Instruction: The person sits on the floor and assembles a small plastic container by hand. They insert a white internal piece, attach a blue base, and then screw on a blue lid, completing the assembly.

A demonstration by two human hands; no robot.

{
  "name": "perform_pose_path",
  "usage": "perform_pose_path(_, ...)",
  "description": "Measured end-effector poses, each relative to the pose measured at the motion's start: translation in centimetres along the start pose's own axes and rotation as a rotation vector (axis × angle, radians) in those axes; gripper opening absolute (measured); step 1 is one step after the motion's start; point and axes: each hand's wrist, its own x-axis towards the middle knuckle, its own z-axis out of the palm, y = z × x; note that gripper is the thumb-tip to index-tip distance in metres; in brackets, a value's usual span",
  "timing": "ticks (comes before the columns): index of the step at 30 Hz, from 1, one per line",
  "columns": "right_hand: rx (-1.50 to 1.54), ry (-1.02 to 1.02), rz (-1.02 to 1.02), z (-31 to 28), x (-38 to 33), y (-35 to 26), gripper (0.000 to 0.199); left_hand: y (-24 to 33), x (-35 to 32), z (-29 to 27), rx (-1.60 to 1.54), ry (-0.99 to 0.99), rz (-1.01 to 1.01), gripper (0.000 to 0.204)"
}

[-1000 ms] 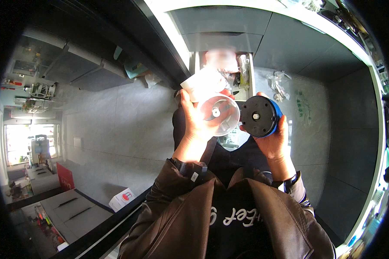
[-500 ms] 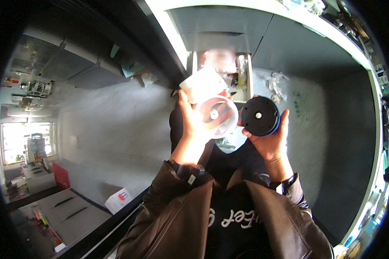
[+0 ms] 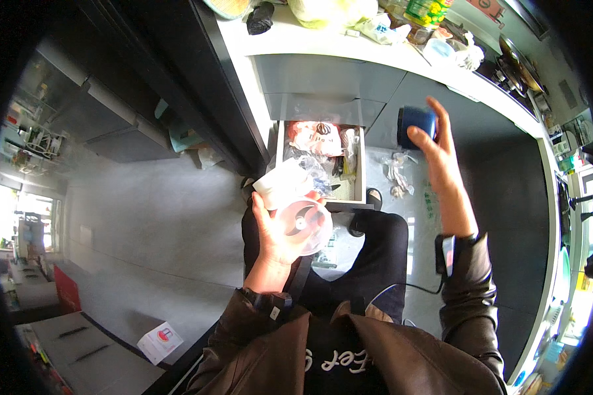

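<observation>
My left hand point(image 3: 270, 240) is closed around a clear round plastic bowl point(image 3: 316, 234) with a pale hub in its middle. A white block-shaped thing point(image 3: 282, 181) is in the same hand, against the bowl's far side. Bright light washes out its details. Out to the right, my right hand point(image 3: 441, 155) grips a round blue-and-black lid point(image 3: 414, 126), now seen from its side and blurred. It is raised in front of the grey cabinet, well apart from the bowl. Beyond my left hand, an open drawer point(image 3: 360, 187) holds plastic bags point(image 3: 316, 138) and small items.
A white countertop point(image 3: 296, 45) at the back carries bags, a bottle and pans. Crumpled clear plastic point(image 3: 398, 174) lies on the floor right of the drawer. A dark upright panel point(image 3: 211, 85) stands at the left. A white box point(image 3: 160, 342) is at lower left.
My right hand has lifted the lid away from the bowl, up and to the right, turning it on edge. My left hand still holds the bowl and white thing. The view has shifted, showing more countertop.
</observation>
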Motion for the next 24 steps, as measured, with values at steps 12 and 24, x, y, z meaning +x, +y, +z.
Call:
perform_pose_path(12,-1.178,0.03,-0.202,-5.1,24.3,3.2,0.098,3.5,4.1,-3.7,-0.097,-0.021,0.039,0.106)
perform_pose_path(24,-1.304,0.293,-0.532,-4.9,29.7,8.3,0.078,5.3,6.8,-4.7,-0.136,0.077,0.057,0.106)
